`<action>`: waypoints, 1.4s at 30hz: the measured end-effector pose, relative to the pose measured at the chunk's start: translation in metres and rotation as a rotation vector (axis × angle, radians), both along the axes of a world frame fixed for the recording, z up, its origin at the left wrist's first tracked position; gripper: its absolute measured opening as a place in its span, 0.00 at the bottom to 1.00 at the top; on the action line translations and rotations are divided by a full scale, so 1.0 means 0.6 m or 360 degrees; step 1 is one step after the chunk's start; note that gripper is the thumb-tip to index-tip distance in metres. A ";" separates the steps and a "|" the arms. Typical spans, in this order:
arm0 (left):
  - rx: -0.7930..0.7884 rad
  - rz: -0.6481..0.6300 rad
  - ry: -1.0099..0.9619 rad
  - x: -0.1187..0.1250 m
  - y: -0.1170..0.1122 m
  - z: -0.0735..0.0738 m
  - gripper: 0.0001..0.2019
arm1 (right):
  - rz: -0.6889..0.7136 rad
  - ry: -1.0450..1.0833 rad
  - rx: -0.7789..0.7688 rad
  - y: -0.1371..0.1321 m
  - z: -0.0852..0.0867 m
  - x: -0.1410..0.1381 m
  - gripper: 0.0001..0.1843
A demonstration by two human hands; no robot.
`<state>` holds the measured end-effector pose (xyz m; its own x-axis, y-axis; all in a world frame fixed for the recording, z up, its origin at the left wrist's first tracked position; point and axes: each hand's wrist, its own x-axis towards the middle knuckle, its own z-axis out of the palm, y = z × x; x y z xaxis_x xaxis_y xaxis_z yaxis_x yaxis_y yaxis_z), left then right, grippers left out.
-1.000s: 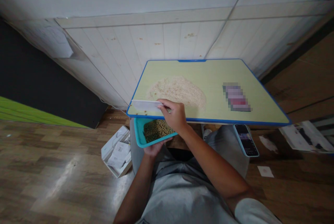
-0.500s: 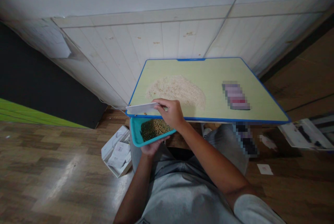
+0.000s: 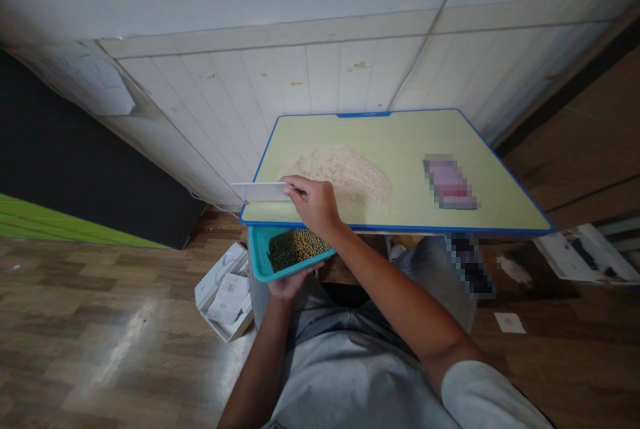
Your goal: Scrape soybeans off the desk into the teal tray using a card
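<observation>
My right hand (image 3: 314,206) is closed on a flat white card (image 3: 260,191), held edge-down over the front left corner of a pale green tabletop with a blue rim (image 3: 400,229). A spread heap of pale rice (image 3: 340,172) lies on the table just behind that hand. Below the table's front edge, my left hand (image 3: 289,284) holds a teal tray (image 3: 256,256) from underneath. The tray is filled with small green beans (image 3: 295,247). A few loose beans sit on the table's front left edge.
A blurred-out flat object (image 3: 450,184) lies on the right half of the table. An open white box (image 3: 225,292) with papers sits on the wooden floor to the left of my knees. Papers (image 3: 580,256) lie on the floor at right. A white panelled wall stands behind the table.
My right hand has slid the white card leftward and slightly farther back along the table's front left corner. The teal tray has shifted a little left under the edge.
</observation>
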<state>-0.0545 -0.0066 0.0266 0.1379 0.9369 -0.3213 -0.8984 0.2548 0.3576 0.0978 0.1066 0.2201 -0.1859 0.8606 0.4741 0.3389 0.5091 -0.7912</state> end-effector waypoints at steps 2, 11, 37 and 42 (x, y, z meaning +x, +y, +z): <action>-0.0002 0.0010 -0.0047 -0.005 -0.001 -0.001 0.34 | 0.0009 -0.0064 0.0006 0.008 0.003 -0.012 0.16; 0.0035 -0.0065 0.0190 -0.026 -0.004 0.006 0.34 | 0.0107 -0.0208 -0.0043 0.031 0.006 -0.046 0.16; 0.0200 -0.0172 0.0129 -0.034 0.006 0.010 0.34 | -0.0020 0.0137 0.0177 -0.075 0.010 0.084 0.13; 0.0226 -0.0205 -0.0026 -0.016 0.017 0.001 0.31 | -0.0145 0.0294 0.0220 -0.105 0.002 0.105 0.13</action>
<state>-0.0639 0.0034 0.0272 0.2634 0.9471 -0.1837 -0.8676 0.3158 0.3841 0.1607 0.0437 0.2213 -0.0094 0.7946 0.6070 0.2443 0.5905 -0.7692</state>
